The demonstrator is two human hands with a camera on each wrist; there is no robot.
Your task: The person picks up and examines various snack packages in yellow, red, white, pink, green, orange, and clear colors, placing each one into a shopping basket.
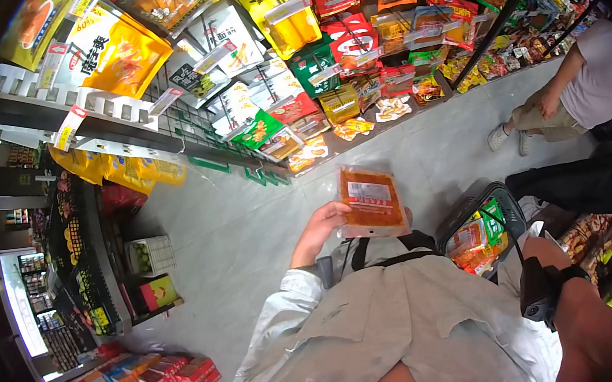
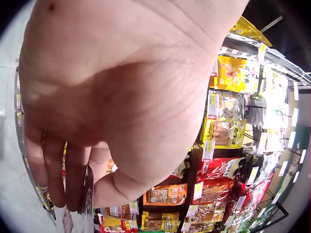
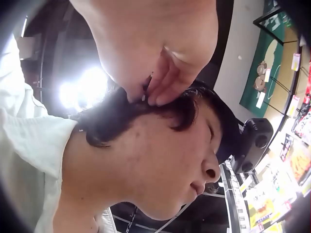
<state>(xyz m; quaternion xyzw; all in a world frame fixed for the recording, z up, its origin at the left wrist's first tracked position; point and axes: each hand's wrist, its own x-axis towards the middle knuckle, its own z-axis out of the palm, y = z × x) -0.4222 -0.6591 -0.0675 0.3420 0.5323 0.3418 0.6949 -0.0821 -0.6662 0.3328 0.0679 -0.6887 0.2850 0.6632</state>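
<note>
In the head view my left hand (image 1: 319, 230) holds a flat clear packet of orange-red snack food (image 1: 375, 206) by its left side, its white-and-red label facing up. From the left wrist, the fingers (image 2: 75, 179) curl down over the shiny edge of the packet (image 2: 70, 221). My right hand (image 3: 170, 63) is raised beside my head in the right wrist view. Its bent fingertips touch dark hair (image 3: 104, 121) around the ear; I cannot tell whether they pinch anything. That hand is out of the head view, where only the bent forearm shows.
A dark shopping basket (image 1: 506, 188) with several packets inside is beside my right arm. Snack racks (image 1: 189, 140) stand ahead, hung with bagged food. Another person (image 1: 578, 80) is at the right. Boxed goods (image 1: 184, 375) and a white crate (image 1: 152, 256) are on the left.
</note>
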